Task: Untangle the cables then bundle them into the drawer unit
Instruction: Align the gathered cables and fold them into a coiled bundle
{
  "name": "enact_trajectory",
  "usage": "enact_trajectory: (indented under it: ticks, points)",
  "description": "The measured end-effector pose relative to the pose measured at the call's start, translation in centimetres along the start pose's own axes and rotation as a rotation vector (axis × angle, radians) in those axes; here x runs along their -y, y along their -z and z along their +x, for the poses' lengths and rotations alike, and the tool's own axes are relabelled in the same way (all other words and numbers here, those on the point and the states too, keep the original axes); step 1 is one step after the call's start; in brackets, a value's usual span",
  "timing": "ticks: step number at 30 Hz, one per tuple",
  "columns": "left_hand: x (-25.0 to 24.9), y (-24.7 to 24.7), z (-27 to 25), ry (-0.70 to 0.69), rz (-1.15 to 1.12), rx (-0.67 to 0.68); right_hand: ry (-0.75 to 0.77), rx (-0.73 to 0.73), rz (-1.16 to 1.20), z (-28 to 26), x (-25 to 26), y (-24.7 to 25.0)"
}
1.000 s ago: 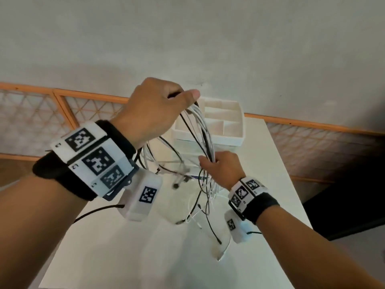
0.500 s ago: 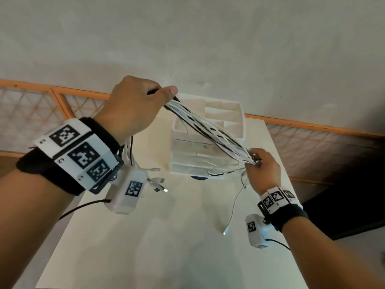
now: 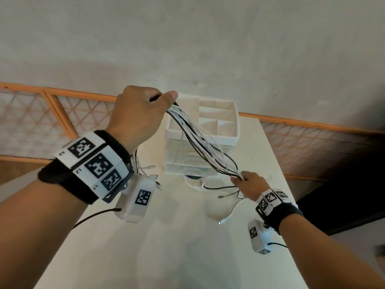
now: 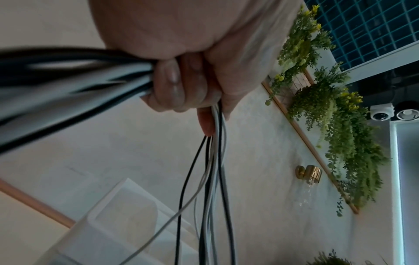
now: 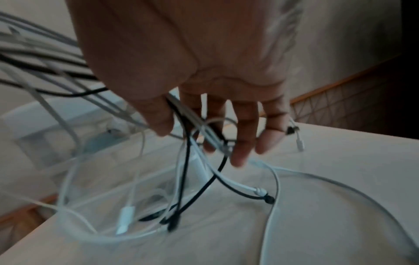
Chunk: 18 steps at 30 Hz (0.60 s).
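We note the left hand (image 3: pixel 137 115) clenching the cables (image 3: pixel 200 142) overhead; the right hand (image 3: pixel 251 185) pinches them lower, its other fingers (image 5: pixel 240 143) seen extended only in the wrist view.

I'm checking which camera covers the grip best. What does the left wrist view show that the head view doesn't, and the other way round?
Only the left wrist view shows the left hand's curled fingers from the palm side, clamped round the black and white cables, plus green hanging plants on the wall. Only the head view shows the right hand holding the bundle's lower end, loose cable ends on the white table, and both wrist bands. Both show the left hand, the cables and the white plastic drawer unit.
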<state>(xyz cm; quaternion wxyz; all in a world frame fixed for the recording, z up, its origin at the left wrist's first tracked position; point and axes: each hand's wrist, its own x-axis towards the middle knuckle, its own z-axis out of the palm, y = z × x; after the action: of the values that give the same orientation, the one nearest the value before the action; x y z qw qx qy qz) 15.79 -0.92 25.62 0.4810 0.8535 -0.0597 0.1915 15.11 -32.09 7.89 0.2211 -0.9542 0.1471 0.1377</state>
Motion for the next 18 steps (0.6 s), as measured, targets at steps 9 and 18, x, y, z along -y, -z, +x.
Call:
enact_trajectory:
  ticks: [9, 18]
  points:
    - [1.9, -1.2, -1.1, 0.072, 0.044, 0.027, 0.248, -0.559, 0.183, -0.5, 1.4, 3.9]
    - [-0.4, 1.8, 1.4, 0.016, -0.14, -0.137, -0.164, -0.166, -0.069, -0.6, -6.5, -2.0]
